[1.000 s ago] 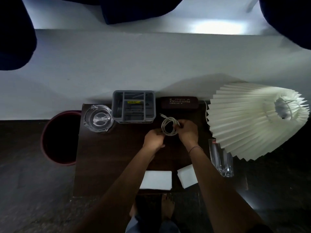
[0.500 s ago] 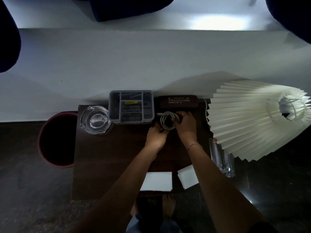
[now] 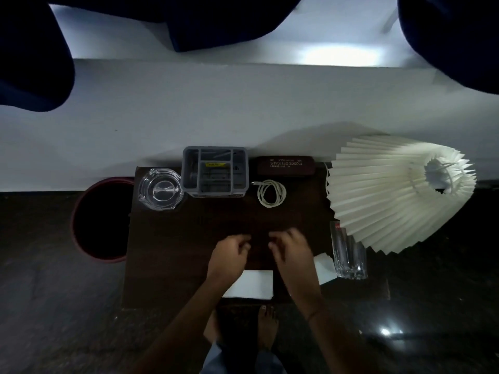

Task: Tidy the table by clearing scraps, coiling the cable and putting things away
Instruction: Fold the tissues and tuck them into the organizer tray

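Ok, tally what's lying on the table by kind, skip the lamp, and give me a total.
Glassware: 2, ashtray and tumbler
White paper pieces: 2
Coiled cable: 1
Grey organiser: 1
Glasses case: 1
Total: 7

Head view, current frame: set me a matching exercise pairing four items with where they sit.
Things:
1. white cable
2. glass ashtray
3. tall tumbler
4. red bin

Places:
A. on the floor, left of the table
B. at the table's right edge, beside the lampshade
C. coiled, in front of the dark case
D. just left of the grey organizer

Pairs: 1-C, 2-D, 3-B, 4-A.
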